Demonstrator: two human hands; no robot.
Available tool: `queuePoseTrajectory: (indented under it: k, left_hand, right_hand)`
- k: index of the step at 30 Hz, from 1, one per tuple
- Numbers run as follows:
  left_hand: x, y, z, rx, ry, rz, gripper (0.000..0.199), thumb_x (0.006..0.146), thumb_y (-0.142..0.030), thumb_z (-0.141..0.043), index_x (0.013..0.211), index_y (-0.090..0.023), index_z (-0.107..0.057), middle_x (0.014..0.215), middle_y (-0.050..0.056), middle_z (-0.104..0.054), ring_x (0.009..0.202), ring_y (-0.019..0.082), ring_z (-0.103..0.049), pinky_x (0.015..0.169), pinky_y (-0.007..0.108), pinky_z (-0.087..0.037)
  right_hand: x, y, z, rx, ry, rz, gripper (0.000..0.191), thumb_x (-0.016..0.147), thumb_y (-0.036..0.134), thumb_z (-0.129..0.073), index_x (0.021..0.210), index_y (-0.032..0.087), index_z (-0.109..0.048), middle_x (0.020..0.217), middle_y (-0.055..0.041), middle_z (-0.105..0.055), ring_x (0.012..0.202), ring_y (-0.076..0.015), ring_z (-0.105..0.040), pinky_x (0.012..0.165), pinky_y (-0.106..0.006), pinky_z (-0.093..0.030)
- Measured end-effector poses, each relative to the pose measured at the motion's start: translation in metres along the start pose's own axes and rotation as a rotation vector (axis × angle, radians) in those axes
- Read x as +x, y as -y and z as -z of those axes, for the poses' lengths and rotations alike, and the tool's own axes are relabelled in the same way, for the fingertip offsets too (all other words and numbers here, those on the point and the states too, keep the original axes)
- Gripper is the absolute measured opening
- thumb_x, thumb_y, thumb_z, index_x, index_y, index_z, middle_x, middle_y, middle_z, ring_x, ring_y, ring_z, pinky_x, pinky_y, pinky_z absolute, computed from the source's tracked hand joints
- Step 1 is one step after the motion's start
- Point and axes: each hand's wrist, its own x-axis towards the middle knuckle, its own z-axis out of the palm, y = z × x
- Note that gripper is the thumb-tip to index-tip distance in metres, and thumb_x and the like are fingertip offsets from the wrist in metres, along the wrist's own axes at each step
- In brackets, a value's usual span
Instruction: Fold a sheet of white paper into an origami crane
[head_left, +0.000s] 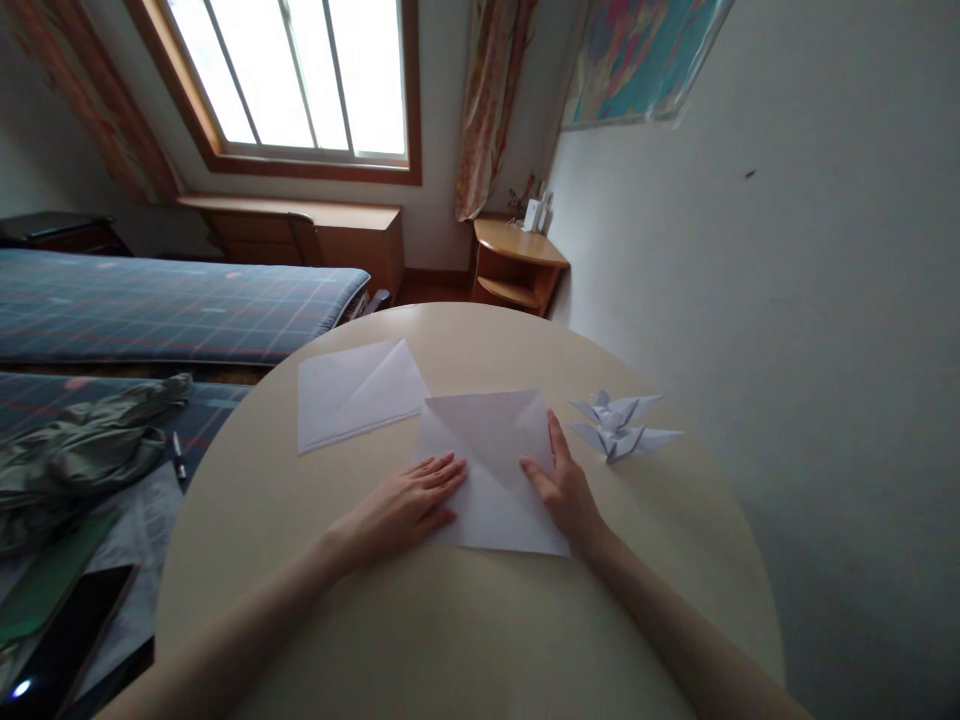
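Note:
A square white sheet of paper point(499, 510) with faint diagonal creases lies flat in front of me on the round table. My left hand point(420, 500) rests palm down over its left edge, fingers stretched out. At the right edge, my right hand point(562, 490) has its thumb on top of the sheet and its other fingers along the side, holding that edge; the fingertips are partly hidden. To the left lies a small stack of white paper point(360, 395), its top sheet creased diagonally. Folded paper cranes point(619, 430) stand close together to the right of my right hand.
The round table point(480, 640) has a curved edge near the wall point(847, 400). On the left are beds with plaid mattresses point(180, 305), a crumpled grey-green cloth point(82, 450), a pen point(178, 455) and a dark phone point(75, 630). A corner shelf point(517, 240) stands beyond the table.

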Motion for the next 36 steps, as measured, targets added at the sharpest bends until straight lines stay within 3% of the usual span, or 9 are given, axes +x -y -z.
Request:
queuePoseTrajectory:
  k: [2,5,10,15,18,22,26,31,36]
  left_hand:
    - [0.0,0.0,-0.001,0.014,0.024,0.013,0.049,0.094,-0.038,-0.032,0.14,-0.021,-0.026,0.146,0.004,-0.027,0.135,0.018,-0.021,0.113,0.036,-0.019]
    - [0.0,-0.001,0.001,0.033,0.051,0.012,0.053,0.094,-0.041,-0.032,0.142,-0.02,-0.022,0.147,0.004,-0.023,0.136,0.018,-0.018,0.113,0.036,-0.016]
    - [0.0,-0.003,0.006,0.029,0.08,0.002,0.078,0.08,-0.057,-0.049,0.142,-0.017,-0.022,0.147,0.009,-0.02,0.136,0.024,-0.018,0.112,0.039,-0.017]
    - [0.0,-0.002,0.009,0.056,0.057,-0.051,0.083,0.074,-0.059,-0.056,0.14,-0.018,-0.026,0.146,0.01,-0.022,0.134,0.027,-0.022,0.11,0.042,-0.021]
    - [0.0,-0.003,0.01,0.121,0.002,-0.136,0.069,0.078,-0.051,-0.056,0.135,-0.017,-0.038,0.141,0.01,-0.036,0.131,0.028,-0.031,0.107,0.045,-0.027]
    - [-0.004,-0.01,0.012,0.199,-0.164,-0.312,0.041,0.084,-0.036,-0.052,0.117,-0.013,-0.056,0.114,0.009,-0.063,0.112,0.024,-0.055,0.101,0.042,-0.039]
    - [-0.011,-0.011,0.019,0.237,-0.277,-0.379,0.031,0.079,-0.021,-0.05,0.107,-0.013,-0.061,0.104,0.007,-0.069,0.098,0.02,-0.063,0.09,0.034,-0.05]
    - [-0.012,0.001,0.026,0.009,-0.221,-0.337,0.04,0.076,-0.022,-0.053,0.114,-0.015,-0.058,0.113,0.007,-0.065,0.107,0.021,-0.059,0.09,0.035,-0.05]
    - [-0.009,0.009,0.027,-0.314,-0.083,-0.184,0.03,0.083,-0.027,-0.054,0.111,-0.021,-0.063,0.113,0.006,-0.064,0.113,0.02,-0.055,0.095,0.033,-0.047]
  right_hand:
    - [0.0,-0.003,-0.001,-0.14,0.018,0.115,0.073,0.081,0.021,-0.051,0.144,0.017,-0.012,0.149,-0.0131,-0.019,0.135,-0.0249,-0.02,0.108,-0.045,-0.024]
    - [-0.001,-0.003,-0.002,-0.333,0.063,0.275,0.059,0.083,0.013,-0.046,0.139,0.02,-0.029,0.151,-0.0088,-0.004,0.138,-0.0259,-0.005,0.109,-0.05,-0.016]
    - [-0.002,-0.006,-0.002,-0.381,0.417,0.502,0.069,0.073,-0.007,-0.031,0.135,0.022,-0.039,0.144,-0.0057,-0.032,0.135,-0.0166,-0.02,0.109,-0.045,-0.023]
    - [0.003,-0.011,0.002,-0.303,0.57,0.482,0.07,0.07,-0.007,-0.032,0.133,0.021,-0.041,0.142,-0.0078,-0.036,0.132,-0.0166,-0.028,0.108,-0.042,-0.028]
    - [0.005,-0.012,0.004,-0.254,0.577,0.475,0.068,0.071,-0.007,-0.034,0.131,0.025,-0.044,0.141,-0.0063,-0.035,0.132,-0.0173,-0.029,0.108,-0.043,-0.027]
    - [0.005,-0.011,0.004,-0.207,0.577,0.455,0.07,0.069,-0.008,-0.035,0.129,0.026,-0.046,0.141,-0.0057,-0.036,0.131,-0.0176,-0.03,0.109,-0.044,-0.026]
    - [0.006,-0.013,0.006,-0.143,0.589,0.441,0.069,0.07,-0.009,-0.035,0.127,0.027,-0.048,0.14,-0.0039,-0.037,0.131,-0.016,-0.031,0.109,-0.045,-0.024]
    - [0.008,-0.014,0.009,-0.089,0.623,0.423,0.063,0.074,-0.006,-0.036,0.124,0.029,-0.05,0.141,-0.0029,-0.035,0.132,-0.0167,-0.029,0.109,-0.046,-0.023]
    - [0.009,-0.009,0.014,-0.086,0.678,0.395,0.05,0.082,0.002,-0.04,0.121,0.031,-0.053,0.142,-0.0029,-0.032,0.133,-0.0183,-0.026,0.109,-0.048,-0.021]
